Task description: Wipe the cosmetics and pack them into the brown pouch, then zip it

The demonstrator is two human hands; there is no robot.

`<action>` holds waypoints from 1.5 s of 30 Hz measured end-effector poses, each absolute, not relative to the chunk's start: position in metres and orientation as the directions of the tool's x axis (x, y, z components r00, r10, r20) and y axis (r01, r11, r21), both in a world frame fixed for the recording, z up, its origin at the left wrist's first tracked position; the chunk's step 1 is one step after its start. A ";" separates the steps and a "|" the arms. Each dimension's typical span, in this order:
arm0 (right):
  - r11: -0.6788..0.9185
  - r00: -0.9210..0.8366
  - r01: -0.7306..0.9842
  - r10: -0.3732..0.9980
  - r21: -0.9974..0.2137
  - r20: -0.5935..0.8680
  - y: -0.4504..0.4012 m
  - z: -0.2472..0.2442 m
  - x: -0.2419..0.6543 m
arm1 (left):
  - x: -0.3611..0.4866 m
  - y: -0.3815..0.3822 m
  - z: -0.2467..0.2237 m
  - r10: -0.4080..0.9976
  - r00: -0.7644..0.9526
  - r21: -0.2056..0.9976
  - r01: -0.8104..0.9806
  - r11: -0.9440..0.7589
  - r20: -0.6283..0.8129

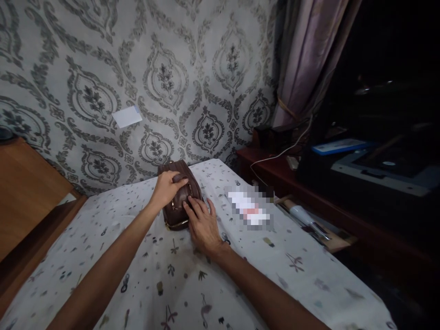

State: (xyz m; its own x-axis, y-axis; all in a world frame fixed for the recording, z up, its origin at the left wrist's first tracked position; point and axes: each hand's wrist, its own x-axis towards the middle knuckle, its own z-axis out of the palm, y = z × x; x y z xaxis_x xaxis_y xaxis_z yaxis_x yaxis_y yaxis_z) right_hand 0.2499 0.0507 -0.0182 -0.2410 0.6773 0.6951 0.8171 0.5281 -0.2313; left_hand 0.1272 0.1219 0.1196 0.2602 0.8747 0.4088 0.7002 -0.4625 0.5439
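Note:
A dark brown bag (178, 215) with gold-coloured zips and a short top handle lies on the white patterned sheet near the wall. My left hand (168, 187) is closed on the bag's handle, its thumb over the strap. On the bag's right side rests my right hand (202, 222), its fingers spread and fingertips touching the brown surface near a zip. Both palms face down, so part of the bag is hidden under the fingers.
A blurred white and pink item (249, 208) lies right of the bag. Beyond the sheet's right edge are an open drawer (335, 245), a dark red surface (275, 176) and a white cable (278, 156). A wooden panel (30, 192) stands left.

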 end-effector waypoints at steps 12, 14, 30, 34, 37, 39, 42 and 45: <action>0.533 -0.202 0.791 0.691 -0.300 0.694 0.048 -0.017 0.248 | 0.113 0.101 0.107 0.787 0.369 0.428 0.685 -0.590 0.494; 0.568 -0.203 0.769 0.653 -0.294 0.730 0.047 -0.017 0.248 | 0.103 0.101 0.113 0.802 0.345 0.441 0.696 -0.567 0.487; 0.706 -0.382 0.685 0.558 -0.180 0.737 0.045 -0.025 0.237 | 0.079 0.098 0.115 0.834 0.286 0.283 0.847 -0.450 0.472; 0.672 -0.353 0.714 0.588 -0.197 0.728 0.043 -0.026 0.231 | 0.077 0.096 0.113 0.855 0.263 0.379 0.810 -0.447 0.446; 0.644 -0.343 0.734 0.626 -0.216 0.700 0.038 -0.023 0.228 | 0.077 0.093 0.111 0.859 0.260 0.416 0.789 -0.453 0.441; 0.624 -0.345 0.749 0.655 -0.224 0.672 0.034 -0.020 0.227 | 0.077 0.090 0.109 0.865 0.254 0.428 0.787 -0.446 0.433; 0.610 -0.366 0.762 0.683 -0.218 0.632 0.032 -0.018 0.228 | 0.076 0.086 0.107 0.873 0.249 0.442 0.785 -0.435 0.419; 0.615 -0.388 0.761 0.685 -0.204 0.617 0.034 -0.020 0.229 | 0.076 0.084 0.106 0.868 0.259 0.445 0.775 -0.449 0.425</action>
State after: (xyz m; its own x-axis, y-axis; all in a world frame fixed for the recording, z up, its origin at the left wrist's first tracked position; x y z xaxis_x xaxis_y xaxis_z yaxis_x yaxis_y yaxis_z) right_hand 0.2287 0.0341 -0.0197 -0.3876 0.6846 0.6173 0.7613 0.6153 -0.2043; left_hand 0.0756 0.0842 0.1059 0.2587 0.8676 0.4247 0.7750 -0.4489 0.4448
